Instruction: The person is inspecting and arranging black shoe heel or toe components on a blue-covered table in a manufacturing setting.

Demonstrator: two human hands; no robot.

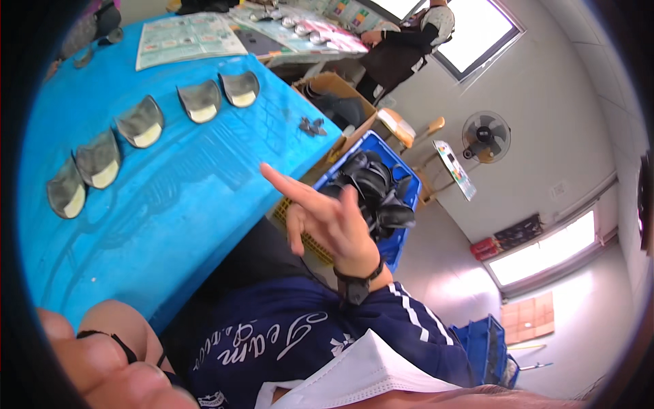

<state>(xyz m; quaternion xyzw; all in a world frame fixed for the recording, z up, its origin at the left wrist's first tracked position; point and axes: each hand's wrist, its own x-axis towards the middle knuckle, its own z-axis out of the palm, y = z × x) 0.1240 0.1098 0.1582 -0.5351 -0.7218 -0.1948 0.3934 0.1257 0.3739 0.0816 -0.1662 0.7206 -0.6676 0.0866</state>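
My right hand [334,221] is raised over the near edge of the blue-covered table [204,184], with a dark band on its wrist. Its fingers are spread and hold nothing. Very close at the lower left, my left hand [102,365] shows only as large, blurred fingers cut off by the picture's rim; whether it grips anything is hidden. Several dark, curved cup-shaped pieces [139,121] with pale yellow strips along their lower edges stand in a slanting row on the table. Neither hand touches them.
A blue crate [409,238] of black curved pieces stands beside the table. Behind it is a cardboard box [368,105]. Small dark bits [312,127] lie near the table corner, and a printed sheet [191,39] farther back. Another person [402,58] stands at a farther table.
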